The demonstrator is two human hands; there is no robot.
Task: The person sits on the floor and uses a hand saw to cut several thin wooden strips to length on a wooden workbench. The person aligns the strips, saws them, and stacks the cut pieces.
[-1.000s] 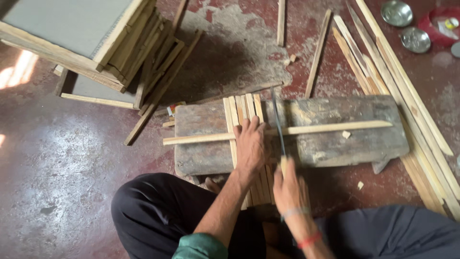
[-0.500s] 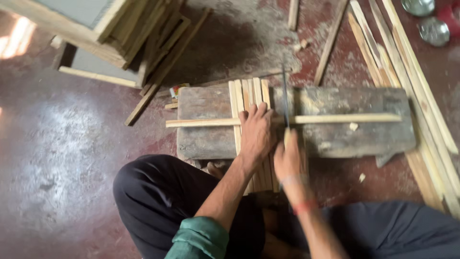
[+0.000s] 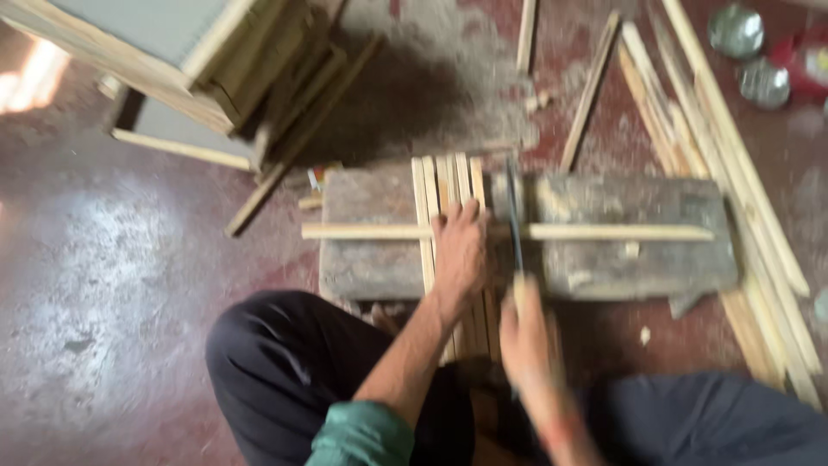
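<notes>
A long thin wooden strip [image 3: 604, 232] lies crosswise over a bundle of upright wooden slats [image 3: 448, 185] on a worn wooden block [image 3: 638, 259] set on the floor. My left hand [image 3: 461, 250] presses down flat on the strip and slats. My right hand [image 3: 523, 332], blurred, grips the handle of a narrow hand saw [image 3: 514, 216] whose blade crosses the strip just right of my left hand.
Stacked wooden frames with grey panels [image 3: 172, 52] stand at the upper left. Long wooden strips [image 3: 733, 173] lie along the right side. Two round metal lids [image 3: 749, 52] and a red object sit at the top right. Sawdust covers the red floor beyond the block.
The saw and my right hand have shifted slightly along the cut. My left hand stays pressed on the strip. The camera has drifted a little.
</notes>
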